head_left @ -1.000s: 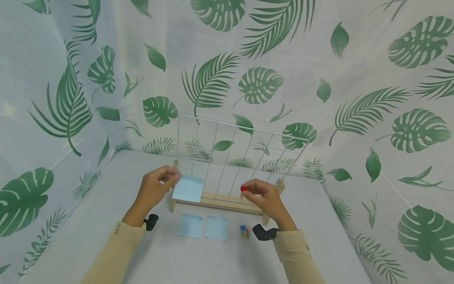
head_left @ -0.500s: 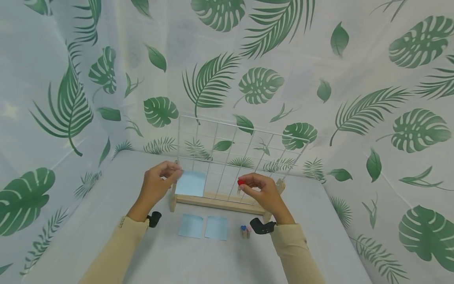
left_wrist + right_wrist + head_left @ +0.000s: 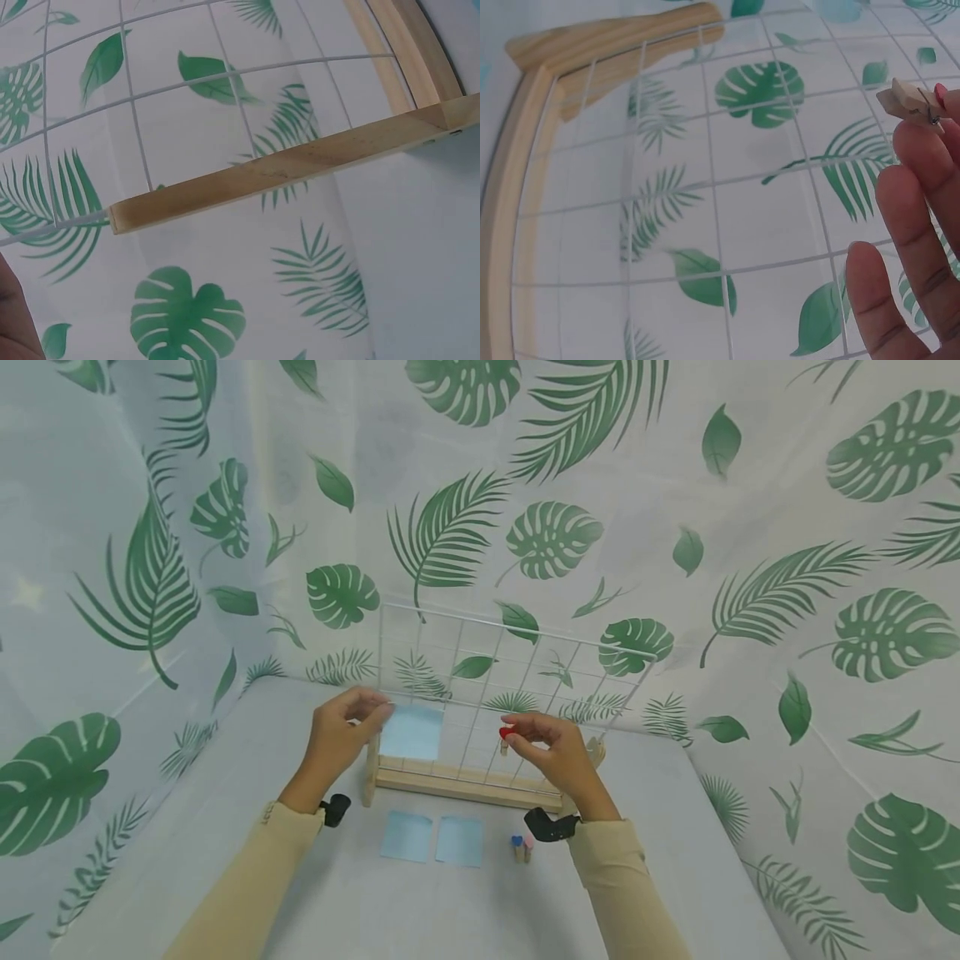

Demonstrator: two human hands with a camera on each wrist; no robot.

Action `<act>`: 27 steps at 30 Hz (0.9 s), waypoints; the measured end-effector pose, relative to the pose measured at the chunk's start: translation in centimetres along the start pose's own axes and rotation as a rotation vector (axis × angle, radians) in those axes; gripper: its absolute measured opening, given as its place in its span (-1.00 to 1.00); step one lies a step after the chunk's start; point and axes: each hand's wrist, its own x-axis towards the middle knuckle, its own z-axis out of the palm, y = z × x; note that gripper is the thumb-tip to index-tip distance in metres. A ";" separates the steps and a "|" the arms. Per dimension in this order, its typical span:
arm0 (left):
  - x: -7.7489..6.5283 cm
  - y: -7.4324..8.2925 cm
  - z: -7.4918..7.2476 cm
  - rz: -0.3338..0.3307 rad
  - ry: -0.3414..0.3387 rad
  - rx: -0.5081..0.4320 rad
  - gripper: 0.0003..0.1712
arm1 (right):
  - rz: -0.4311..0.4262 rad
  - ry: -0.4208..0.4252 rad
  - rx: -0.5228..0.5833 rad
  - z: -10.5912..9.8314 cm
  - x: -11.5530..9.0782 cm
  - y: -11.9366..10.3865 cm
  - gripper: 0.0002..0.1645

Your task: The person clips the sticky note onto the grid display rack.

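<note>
The left hand [image 3: 347,728] pinches a roughly square blue paper sheet [image 3: 414,732] by its upper corner at a metal-wire grid [image 3: 517,630] on a pale wooden stand [image 3: 468,787], as the right hand [image 3: 551,747] grips a wooden clothespin [image 3: 907,97] topped with a red heart. Below the hands, two flat blue sheets [image 3: 407,837], a blue-heart peg [image 3: 517,848] and a pink-heart peg [image 3: 528,849] sit on a white bench [image 3: 420,910]. Fingers partly cover the red heart; the left-wrist view crops the left hand to a sliver. Whether the pinched sheet touches the wire is unclear.
</note>
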 end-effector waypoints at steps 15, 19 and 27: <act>0.9 0.2 -0.1 0.022 -0.010 -0.007 -0.80 | 0.031 -0.015 0.004 0.1 1.2 -0.6 -0.86; 1.0 0.4 -0.1 0.028 -0.019 -0.017 -0.80 | 0.032 -0.017 0.011 0.1 1.5 -0.8 -0.85; 1.3 0.8 -0.1 0.055 -0.025 -0.011 -0.81 | 0.042 -0.020 -0.001 0.0 2.0 -0.9 -0.82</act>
